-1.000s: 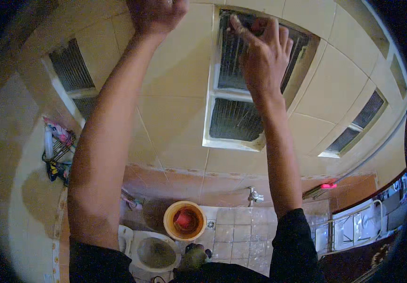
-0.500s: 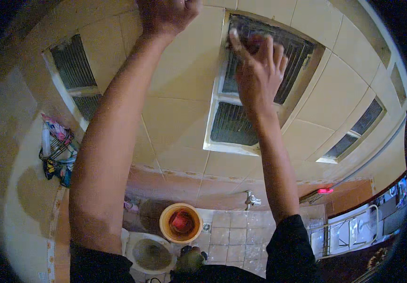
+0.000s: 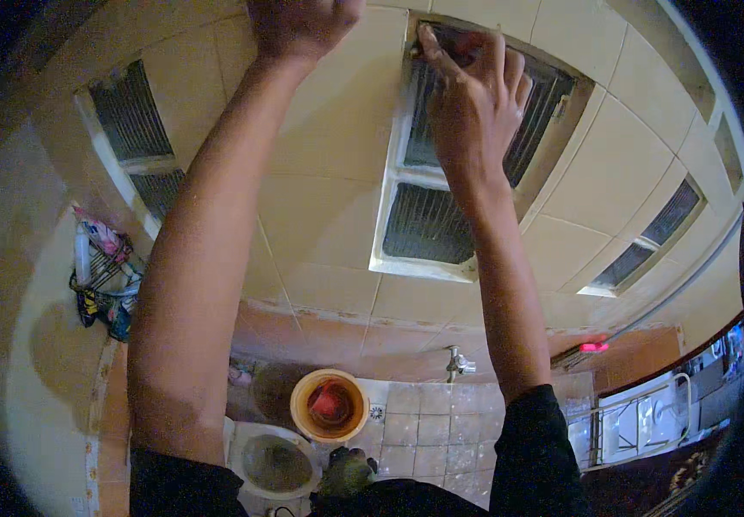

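Observation:
My right hand (image 3: 479, 99) is at the upper part of a louvred window vent (image 3: 432, 224) set in the tiled wall. Its thumb points into the frame's top left corner, and the other fingers are bent. Something dark and reddish (image 3: 468, 50) shows between thumb and fingers, too unclear to name. My left hand (image 3: 303, 26) is raised at the top edge of the view, left of the vent. Its fingers look curled; the picture cuts off part of the hand, so anything inside it is hidden.
Similar vents flank this one, on the left (image 3: 130, 112) and right (image 3: 669, 215). Below are an orange bucket (image 3: 301, 405) with something red inside, a toilet (image 3: 247, 439) and a wall tap (image 3: 458, 364). A wire rack (image 3: 109, 267) hangs at the left; a pink-ended pole (image 3: 594, 347) leans right.
My right hand has moved slightly up and left, its thumb now nearer the vent's top corner. The left hand has stayed nearly still, shifting slightly upward.

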The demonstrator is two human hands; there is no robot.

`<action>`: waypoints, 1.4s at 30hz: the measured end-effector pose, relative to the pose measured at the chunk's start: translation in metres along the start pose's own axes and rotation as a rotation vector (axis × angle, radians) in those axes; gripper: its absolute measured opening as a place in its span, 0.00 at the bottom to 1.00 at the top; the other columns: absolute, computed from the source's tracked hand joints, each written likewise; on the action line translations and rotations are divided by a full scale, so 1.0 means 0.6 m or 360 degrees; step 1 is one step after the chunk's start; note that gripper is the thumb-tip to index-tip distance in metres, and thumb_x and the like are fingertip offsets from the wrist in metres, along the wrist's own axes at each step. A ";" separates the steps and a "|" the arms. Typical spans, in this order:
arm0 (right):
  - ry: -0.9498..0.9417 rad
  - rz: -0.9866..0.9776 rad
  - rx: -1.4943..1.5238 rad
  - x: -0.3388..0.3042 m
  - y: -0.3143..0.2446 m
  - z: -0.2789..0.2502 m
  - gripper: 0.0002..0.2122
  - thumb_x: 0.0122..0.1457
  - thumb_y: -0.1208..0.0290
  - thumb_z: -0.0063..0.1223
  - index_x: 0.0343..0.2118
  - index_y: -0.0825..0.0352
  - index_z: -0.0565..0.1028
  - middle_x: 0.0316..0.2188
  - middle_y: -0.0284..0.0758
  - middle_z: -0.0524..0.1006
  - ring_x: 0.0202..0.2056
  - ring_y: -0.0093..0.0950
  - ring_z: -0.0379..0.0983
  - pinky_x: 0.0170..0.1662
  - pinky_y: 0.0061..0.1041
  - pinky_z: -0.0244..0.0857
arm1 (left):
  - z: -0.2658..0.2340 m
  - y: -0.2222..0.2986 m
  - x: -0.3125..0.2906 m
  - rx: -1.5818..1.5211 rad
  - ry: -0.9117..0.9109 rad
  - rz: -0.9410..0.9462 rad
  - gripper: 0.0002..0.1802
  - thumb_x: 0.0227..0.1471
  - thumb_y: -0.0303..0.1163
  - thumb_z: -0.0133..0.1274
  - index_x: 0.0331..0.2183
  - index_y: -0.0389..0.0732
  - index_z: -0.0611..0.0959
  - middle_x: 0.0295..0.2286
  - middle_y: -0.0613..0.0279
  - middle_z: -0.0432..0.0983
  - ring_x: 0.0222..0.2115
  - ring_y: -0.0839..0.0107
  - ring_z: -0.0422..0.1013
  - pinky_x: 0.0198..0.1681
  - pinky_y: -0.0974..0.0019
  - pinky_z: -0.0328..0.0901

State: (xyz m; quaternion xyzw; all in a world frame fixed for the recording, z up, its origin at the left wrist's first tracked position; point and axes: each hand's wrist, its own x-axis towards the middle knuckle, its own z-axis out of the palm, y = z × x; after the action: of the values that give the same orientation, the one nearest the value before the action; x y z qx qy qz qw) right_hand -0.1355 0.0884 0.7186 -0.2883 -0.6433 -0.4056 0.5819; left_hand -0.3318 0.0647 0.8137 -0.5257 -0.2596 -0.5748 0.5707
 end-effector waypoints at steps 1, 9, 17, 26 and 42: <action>-0.0012 0.0003 -0.0026 0.006 -0.008 -0.001 0.28 0.49 0.81 0.55 0.50 0.40 0.82 0.40 0.29 0.72 0.44 0.34 0.68 0.48 0.36 0.62 | 0.000 -0.004 -0.001 0.0017 -0.0034 -0.0049 0.19 0.57 0.43 0.51 0.38 0.37 0.69 0.33 0.51 0.64 0.36 0.53 0.65 0.41 0.52 0.59; 0.0103 0.0134 -0.0119 -0.028 0.051 -0.008 0.27 0.51 0.81 0.57 0.50 0.37 0.82 0.37 0.28 0.74 0.41 0.32 0.71 0.45 0.35 0.64 | 0.001 0.001 -0.005 0.0119 -0.0076 -0.0070 0.19 0.57 0.44 0.51 0.38 0.36 0.69 0.34 0.50 0.65 0.36 0.53 0.66 0.41 0.52 0.60; 0.0024 0.0059 0.0025 -0.025 0.025 0.007 0.31 0.48 0.82 0.58 0.53 0.37 0.80 0.41 0.28 0.74 0.44 0.33 0.69 0.47 0.34 0.63 | -0.002 -0.006 -0.008 0.0030 -0.0073 -0.0043 0.20 0.58 0.45 0.50 0.38 0.36 0.70 0.33 0.50 0.65 0.36 0.54 0.66 0.42 0.53 0.59; 0.0111 -0.0051 0.0267 -0.009 0.015 0.023 0.20 0.53 0.74 0.55 0.49 0.46 0.81 0.42 0.32 0.73 0.41 0.36 0.70 0.41 0.38 0.65 | 0.002 -0.007 -0.003 -0.0046 -0.0041 -0.0048 0.19 0.58 0.45 0.51 0.37 0.37 0.69 0.33 0.51 0.64 0.35 0.54 0.65 0.41 0.52 0.59; -0.0084 -0.0118 0.0314 -0.116 -0.002 0.012 0.21 0.51 0.74 0.56 0.50 0.48 0.80 0.41 0.30 0.76 0.43 0.34 0.71 0.43 0.35 0.66 | 0.004 -0.006 -0.001 0.0062 -0.0010 -0.0017 0.18 0.57 0.44 0.51 0.37 0.38 0.68 0.33 0.53 0.63 0.35 0.56 0.65 0.41 0.53 0.59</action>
State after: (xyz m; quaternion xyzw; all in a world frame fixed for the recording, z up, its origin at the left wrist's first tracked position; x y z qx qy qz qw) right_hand -0.1294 0.1009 0.6503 -0.2161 -0.7055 -0.3537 0.5748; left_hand -0.3348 0.0678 0.8150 -0.5149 -0.2754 -0.5712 0.5768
